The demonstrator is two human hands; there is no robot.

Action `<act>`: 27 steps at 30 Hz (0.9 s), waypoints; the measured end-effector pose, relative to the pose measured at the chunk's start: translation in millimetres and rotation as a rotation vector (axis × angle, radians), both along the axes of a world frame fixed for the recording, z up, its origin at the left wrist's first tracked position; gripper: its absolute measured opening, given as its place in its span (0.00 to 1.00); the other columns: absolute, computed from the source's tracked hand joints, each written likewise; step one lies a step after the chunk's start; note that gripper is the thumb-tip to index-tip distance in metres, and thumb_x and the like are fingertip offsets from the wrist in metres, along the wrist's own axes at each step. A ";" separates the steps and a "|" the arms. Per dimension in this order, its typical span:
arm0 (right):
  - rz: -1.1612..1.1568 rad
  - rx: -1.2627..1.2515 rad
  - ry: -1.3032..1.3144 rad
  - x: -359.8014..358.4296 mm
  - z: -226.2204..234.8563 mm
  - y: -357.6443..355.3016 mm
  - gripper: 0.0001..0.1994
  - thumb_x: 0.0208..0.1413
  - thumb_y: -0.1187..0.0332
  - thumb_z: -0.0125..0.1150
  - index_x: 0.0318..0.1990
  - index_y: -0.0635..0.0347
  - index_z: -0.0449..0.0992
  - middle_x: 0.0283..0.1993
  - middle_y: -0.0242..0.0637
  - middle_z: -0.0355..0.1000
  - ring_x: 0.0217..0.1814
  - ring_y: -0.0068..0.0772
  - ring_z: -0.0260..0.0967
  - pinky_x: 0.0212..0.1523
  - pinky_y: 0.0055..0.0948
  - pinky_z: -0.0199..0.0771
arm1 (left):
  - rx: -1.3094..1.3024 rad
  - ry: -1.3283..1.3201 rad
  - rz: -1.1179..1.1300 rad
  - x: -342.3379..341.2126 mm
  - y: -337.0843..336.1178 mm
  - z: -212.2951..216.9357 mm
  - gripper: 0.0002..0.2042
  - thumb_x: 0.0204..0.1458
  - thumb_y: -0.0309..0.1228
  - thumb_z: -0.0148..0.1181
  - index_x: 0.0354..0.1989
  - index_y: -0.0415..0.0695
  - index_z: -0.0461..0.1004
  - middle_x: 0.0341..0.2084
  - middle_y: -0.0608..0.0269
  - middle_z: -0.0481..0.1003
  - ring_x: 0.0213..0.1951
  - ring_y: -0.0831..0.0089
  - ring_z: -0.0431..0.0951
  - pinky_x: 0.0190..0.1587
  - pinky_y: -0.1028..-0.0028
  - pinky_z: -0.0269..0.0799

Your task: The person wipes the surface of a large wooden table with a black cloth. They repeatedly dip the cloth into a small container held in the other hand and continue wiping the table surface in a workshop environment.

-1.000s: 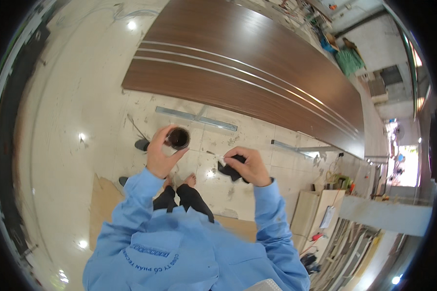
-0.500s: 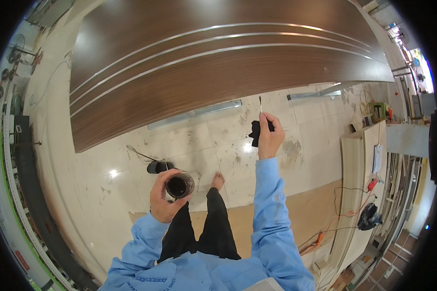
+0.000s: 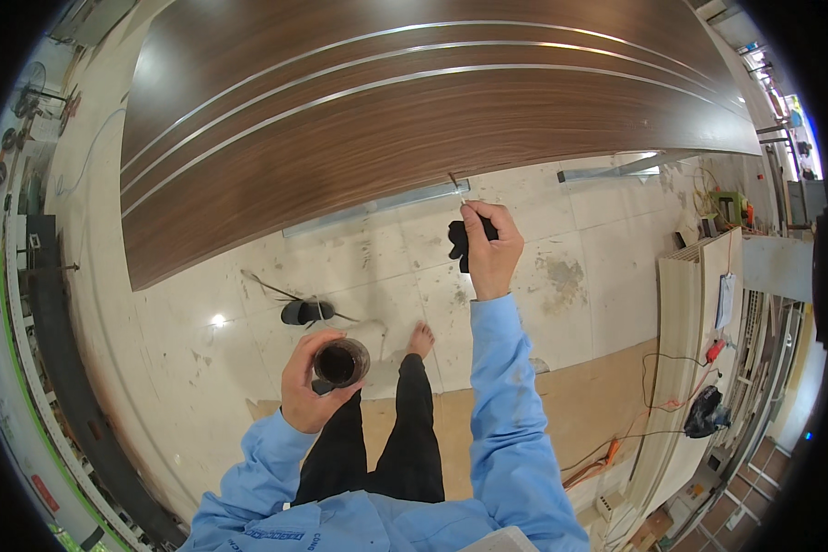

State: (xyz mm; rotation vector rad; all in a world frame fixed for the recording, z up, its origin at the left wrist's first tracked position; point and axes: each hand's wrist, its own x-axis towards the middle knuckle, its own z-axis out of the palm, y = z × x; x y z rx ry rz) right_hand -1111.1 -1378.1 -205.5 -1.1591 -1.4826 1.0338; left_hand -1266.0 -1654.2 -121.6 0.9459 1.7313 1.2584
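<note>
My left hand (image 3: 305, 394) is wrapped round a clear cup (image 3: 361, 357) with dark liquid inside, held in front of my body. In my right hand (image 3: 494, 256), stretched forward, thumb and fingers pinch a thin small brush (image 3: 454, 181) with a dark tip. A bunched black cloth (image 3: 456, 244) is tucked under the same hand's fingers. The brush tip overlaps the near lower edge of a large brown wood-grain panel (image 3: 386, 120) with three silvery curved strips; whether it touches cannot be told.
Metal bars (image 3: 368, 210) lie under the panel's near edge. On the tiled floor, a dark sandal (image 3: 304, 312) sits ahead of my left hand. Stacked pale boards (image 3: 690, 304) stand on the right, with cables and a black bag (image 3: 706, 414) by them.
My right hand has moved left with the brush and cloth, and the brush now tilts left toward the panel edge. The cup stays in my left hand, nearly in place.
</note>
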 end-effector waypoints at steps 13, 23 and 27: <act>0.084 0.004 -0.006 -36.2 5.0 -35.6 0.04 0.57 0.74 0.68 0.38 0.63 0.82 0.37 0.37 0.79 0.40 0.28 0.75 0.45 0.26 0.73 | 0.047 0.037 0.039 0.0 -21.0 1.6 0.33 0.41 0.21 0.76 0.59 0.38 0.70 0.53 0.54 0.71 0.53 0.66 0.76 0.58 0.70 0.71; 0.049 0.018 0.013 -43.7 1.5 -41.9 0.05 0.58 0.73 0.68 0.39 0.66 0.82 0.37 0.35 0.79 0.39 0.25 0.74 0.43 0.25 0.73 | 0.059 0.042 0.073 -3.9 -34.8 -0.9 0.33 0.40 0.21 0.76 0.59 0.38 0.70 0.54 0.55 0.71 0.53 0.67 0.76 0.58 0.70 0.72; -0.109 -0.058 0.017 -36.4 8.6 -35.4 0.04 0.59 0.74 0.67 0.39 0.65 0.82 0.35 0.35 0.79 0.38 0.25 0.74 0.42 0.25 0.73 | 0.080 0.020 0.091 -6.0 -40.2 -0.5 0.33 0.40 0.21 0.76 0.59 0.38 0.70 0.54 0.55 0.71 0.53 0.67 0.76 0.58 0.70 0.71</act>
